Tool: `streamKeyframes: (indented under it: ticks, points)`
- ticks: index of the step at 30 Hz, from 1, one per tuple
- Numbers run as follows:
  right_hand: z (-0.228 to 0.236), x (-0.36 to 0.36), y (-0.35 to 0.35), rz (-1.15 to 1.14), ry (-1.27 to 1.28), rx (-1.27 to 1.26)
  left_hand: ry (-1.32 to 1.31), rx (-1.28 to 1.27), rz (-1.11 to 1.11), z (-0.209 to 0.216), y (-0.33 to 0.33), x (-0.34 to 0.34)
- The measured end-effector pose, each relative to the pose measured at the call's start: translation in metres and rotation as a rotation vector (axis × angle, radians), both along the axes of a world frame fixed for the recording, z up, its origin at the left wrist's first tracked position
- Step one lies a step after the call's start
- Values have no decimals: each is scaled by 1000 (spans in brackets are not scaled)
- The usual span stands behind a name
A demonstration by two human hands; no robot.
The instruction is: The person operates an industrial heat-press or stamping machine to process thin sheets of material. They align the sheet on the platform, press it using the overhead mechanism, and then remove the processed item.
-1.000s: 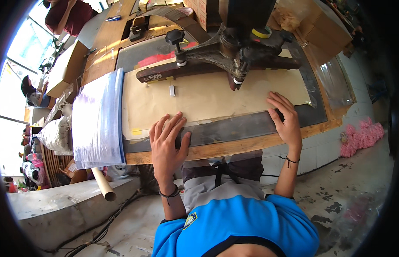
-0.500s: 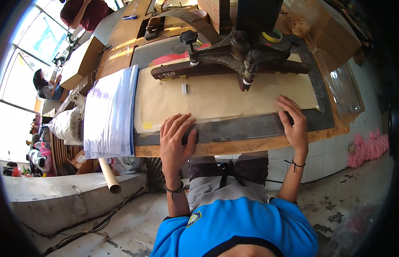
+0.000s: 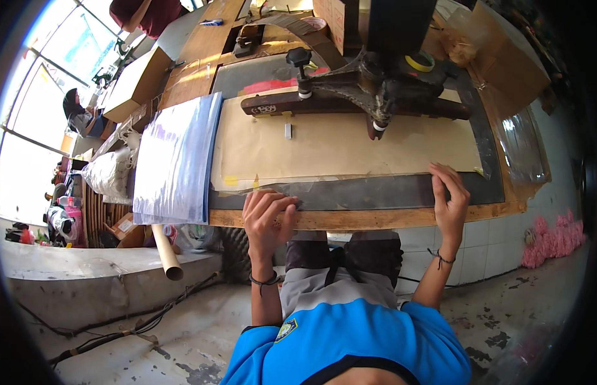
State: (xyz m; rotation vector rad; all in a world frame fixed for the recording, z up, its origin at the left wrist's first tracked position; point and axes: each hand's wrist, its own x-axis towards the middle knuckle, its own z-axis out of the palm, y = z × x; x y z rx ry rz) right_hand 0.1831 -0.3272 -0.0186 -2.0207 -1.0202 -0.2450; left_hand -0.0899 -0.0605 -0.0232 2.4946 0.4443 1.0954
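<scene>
Wooden counter (image 3: 362, 220): both hands near its front edge

Across the counter lies a dark mat (image 3: 362, 193), and on it a tan sheet (image 3: 356, 151), toward 1 o'clock from the centre of my view; a dark bar (image 3: 298, 104) spans its far side. I see the left hand (image 3: 263, 221) at 8 o'clock by the counter's front edge, fingers half curled, and the right hand (image 3: 451, 200) at 3 o'clock, fingers bent toward the thumb. I cannot tell whether either pinches anything. I judge the step to be adjusting along the sheet's near edge; the next move calls for both hands level and clear of the bar.
</scene>
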Motion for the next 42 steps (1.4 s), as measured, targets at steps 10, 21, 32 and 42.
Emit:
streamKeyframes:
  ticks: [10, 21, 32, 42]
  points:
    - [-9, -16, -14, -79, 91, -70, 108, 72, 7, -4, -5, -1]
    - [2, -15, 0, -112, -132, -368, 311, -157, -50, 21, 11, 19]
    - [-1, -13, 1, -115, -67, -311, 336, -128, -13, 16, 12, 20]
    - [-3, -12, 1, -120, -68, -298, 331, -131, 7, 17, 9, 21]
